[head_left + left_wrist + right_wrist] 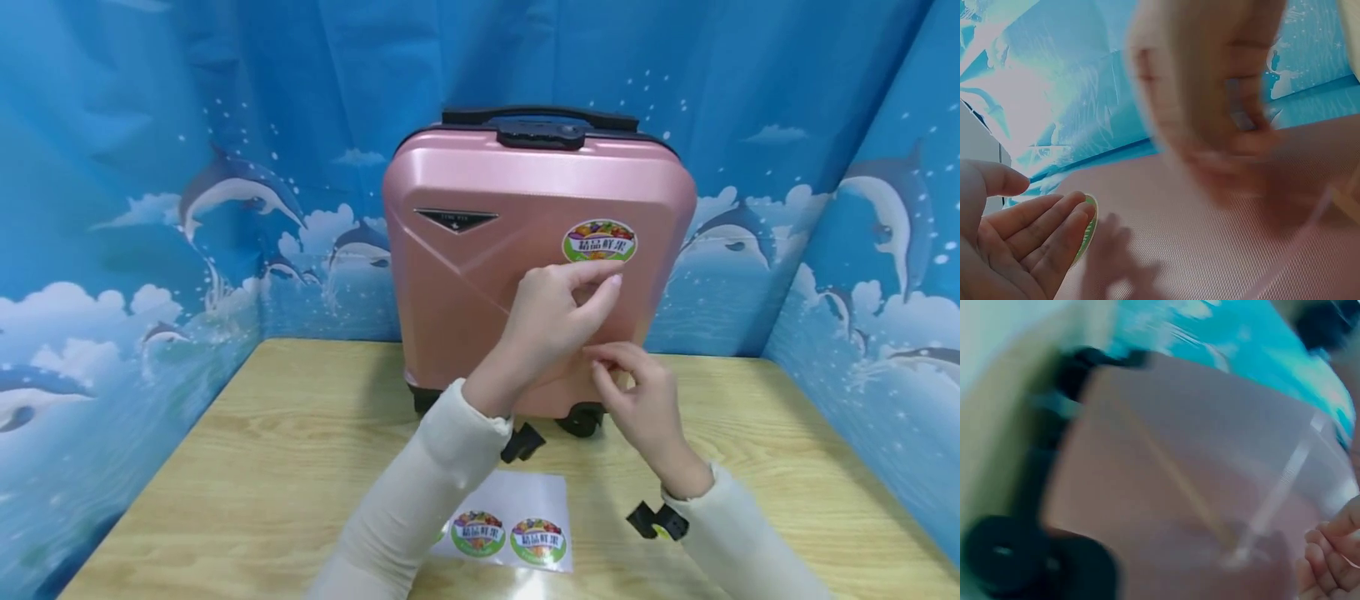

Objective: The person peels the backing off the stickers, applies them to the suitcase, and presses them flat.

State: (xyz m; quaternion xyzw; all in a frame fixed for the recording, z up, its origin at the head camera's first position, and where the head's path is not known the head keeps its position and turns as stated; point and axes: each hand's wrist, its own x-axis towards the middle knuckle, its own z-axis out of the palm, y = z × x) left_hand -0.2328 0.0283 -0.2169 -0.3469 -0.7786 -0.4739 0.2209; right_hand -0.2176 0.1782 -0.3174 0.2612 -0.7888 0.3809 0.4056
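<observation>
A pink hard-shell suitcase point(450, 325) stands upright on the table. On the upper right of its front is a round fruit-label sticker point(600, 237) with a green lower edge. My left hand point(551, 312) is just below it, thumb apart from the fingers. In the left wrist view the fairly straight fingers of my left hand point(1029, 244) reach the edge of the sticker point(1088, 228). Lower down, near the suitcase's bottom right, my right hand point(645, 400) has its fingers loosely bent with nothing visible in them; the left wrist view shows it blurred.
A white backing sheet point(551, 492) with fruit-label stickers point(538, 542) lies on the wooden table point(300, 467), partly behind my left sleeve. The suitcase has a black top handle point(540, 111) and a black wheel point(581, 421). Blue dolphin-print curtains point(322, 125) surround the table.
</observation>
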